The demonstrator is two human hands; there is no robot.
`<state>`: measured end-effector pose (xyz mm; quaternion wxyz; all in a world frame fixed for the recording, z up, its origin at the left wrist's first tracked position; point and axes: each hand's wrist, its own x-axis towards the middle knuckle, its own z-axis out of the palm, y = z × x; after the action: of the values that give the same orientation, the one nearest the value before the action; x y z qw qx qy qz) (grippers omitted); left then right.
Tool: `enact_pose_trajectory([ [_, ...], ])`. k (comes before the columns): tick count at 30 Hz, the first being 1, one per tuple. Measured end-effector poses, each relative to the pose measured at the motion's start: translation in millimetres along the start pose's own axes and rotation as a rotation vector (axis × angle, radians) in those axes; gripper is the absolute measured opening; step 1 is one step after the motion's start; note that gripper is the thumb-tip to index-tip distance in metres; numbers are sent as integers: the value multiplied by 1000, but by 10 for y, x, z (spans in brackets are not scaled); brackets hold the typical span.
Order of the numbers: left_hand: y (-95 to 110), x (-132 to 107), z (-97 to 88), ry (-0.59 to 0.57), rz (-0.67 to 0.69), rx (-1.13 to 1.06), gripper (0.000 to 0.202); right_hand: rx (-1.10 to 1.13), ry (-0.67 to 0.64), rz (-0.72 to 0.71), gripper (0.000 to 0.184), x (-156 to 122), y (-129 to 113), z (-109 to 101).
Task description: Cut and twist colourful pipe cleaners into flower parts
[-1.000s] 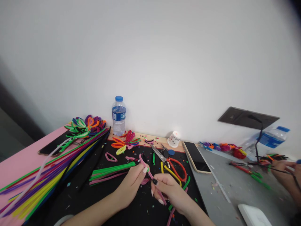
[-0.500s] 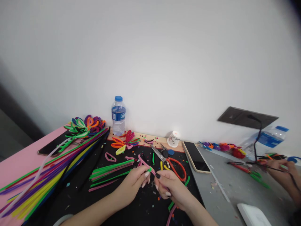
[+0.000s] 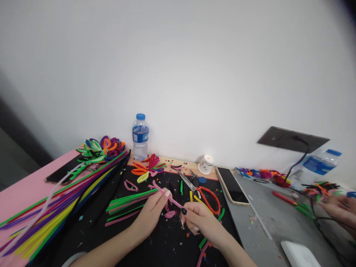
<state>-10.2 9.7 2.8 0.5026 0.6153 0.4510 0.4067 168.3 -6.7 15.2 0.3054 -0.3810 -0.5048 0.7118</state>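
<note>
My left hand (image 3: 152,215) and my right hand (image 3: 198,220) both pinch one pink pipe cleaner (image 3: 172,201) over the black mat (image 3: 91,218). The stem runs from upper left at my left fingertips down to my right thumb, and its free end sticks out past my left hand. A small pink loop (image 3: 170,214) lies on the mat just under the stem. Cut green and pink stems (image 3: 128,201) lie to the left of my left hand.
Long bundled pipe cleaners (image 3: 55,207) and folded flowers (image 3: 100,147) lie left. A water bottle (image 3: 140,136), paper cup (image 3: 205,164), scissors (image 3: 187,181), red-handled pliers (image 3: 209,197) and phone (image 3: 232,184) stand behind. Another person's hand (image 3: 336,208) works at the right on the grey table (image 3: 272,226).
My hands drew apart slightly and the pink stem tilted flatter, its free end swinging left. The other person's hand at the right dropped lower and the cable there shifted.
</note>
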Motion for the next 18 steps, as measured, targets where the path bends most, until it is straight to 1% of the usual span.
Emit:
enact_pose_trajectory([
  [3, -19, -16, 3, -19, 3, -6, 32, -87, 39, -61, 32, 9, 16, -6],
  [8, -7, -55, 32, -156, 18, 15, 36, -174, 38, -94, 35, 9, 32, 13],
  [10, -21, -51, 39, -188, 9, -4, 38, -196, 95, -82, 28, 16, 35, 18],
  [12, -54, -42, 43, -201, -31, -38, 41, -194, 183, -82, 17, 30, 32, 19],
  [13, -72, -39, 44, -207, -57, -43, 42, -177, 222, -92, 14, 37, 28, 19],
  [15, -96, -41, 44, -206, -83, -5, 42, -123, 273, -127, 14, 48, 13, 18],
  [18, -67, -68, 37, -225, -14, 140, 39, -47, 297, -166, 13, 52, -14, 20],
])
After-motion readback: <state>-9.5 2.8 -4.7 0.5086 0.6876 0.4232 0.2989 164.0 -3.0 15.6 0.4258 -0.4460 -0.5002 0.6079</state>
